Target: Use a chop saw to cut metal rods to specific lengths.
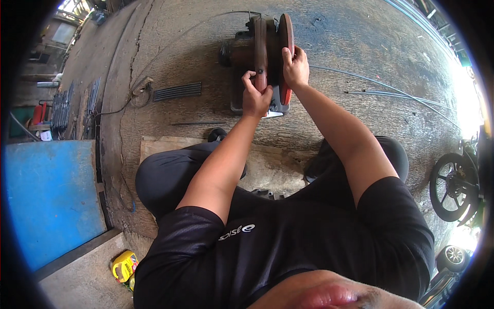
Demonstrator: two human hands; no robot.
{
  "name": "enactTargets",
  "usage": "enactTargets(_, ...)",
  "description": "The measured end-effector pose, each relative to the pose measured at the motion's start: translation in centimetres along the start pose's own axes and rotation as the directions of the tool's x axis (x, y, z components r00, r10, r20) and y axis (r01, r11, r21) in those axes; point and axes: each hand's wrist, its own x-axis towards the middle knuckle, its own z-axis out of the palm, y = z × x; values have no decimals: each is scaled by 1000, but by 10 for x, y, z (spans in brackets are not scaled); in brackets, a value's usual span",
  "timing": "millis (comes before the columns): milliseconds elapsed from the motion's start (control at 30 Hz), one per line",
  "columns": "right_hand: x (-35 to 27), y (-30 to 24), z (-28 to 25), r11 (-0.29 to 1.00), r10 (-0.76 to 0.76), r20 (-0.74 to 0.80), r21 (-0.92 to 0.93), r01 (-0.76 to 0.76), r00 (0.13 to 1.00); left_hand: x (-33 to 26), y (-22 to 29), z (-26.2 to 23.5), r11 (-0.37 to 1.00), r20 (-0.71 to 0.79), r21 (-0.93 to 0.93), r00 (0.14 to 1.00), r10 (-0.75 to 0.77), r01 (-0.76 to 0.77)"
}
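Head view: my left hand (256,95) pinches the red handle (260,51) and my right hand (296,67) clasps the guard of the chop saw (257,62) on the concrete floor (360,41) — heavy, rigid, sharp-disced, I judge — best gripped by its handle.

Floor: worn, cracked concrete (170,46), stained dark in patches.
Left: blue metal sheet (49,198); stacked dark bars (62,110).
Right: motorcycle wheel (455,186); thin rods (391,95) lying loose.
Light: strong daylight, far right edge.
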Motion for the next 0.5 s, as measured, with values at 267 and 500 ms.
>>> enactTargets(267, -2, 0, 4, 996, -14, -32, -83, 12, 999, 1, 0, -1, 1000, -11, 2, 1000, 25, -25)
enactTargets(500, -1, -3, 4, 996, -14, -18, -91, 12, 1000, 0, 0, -2, 1000, -4, -5, 1000, 14, -14)
